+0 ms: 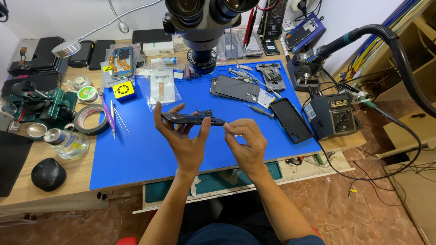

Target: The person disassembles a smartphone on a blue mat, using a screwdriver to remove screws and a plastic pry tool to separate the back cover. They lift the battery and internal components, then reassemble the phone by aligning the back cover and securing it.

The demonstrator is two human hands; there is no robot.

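My left hand point(184, 138) holds a dark phone body point(193, 119) edge-on above the blue work mat point(136, 159), fingers spread around its left end and underside. My right hand point(247, 143) pinches the phone's right end with thumb and forefinger. Both hands hover over the middle of the mat, in front of a microscope head point(202, 27).
Another phone point(236, 88), a black back cover point(290, 119), a screwdriver point(259, 110) and a clear bag point(161, 86) lie on the mat. Tweezers point(120, 120), tape roll point(91, 119), glass bottle point(68, 143) and a green clamp point(43, 104) sit left. A soldering station point(334, 115) stands right.
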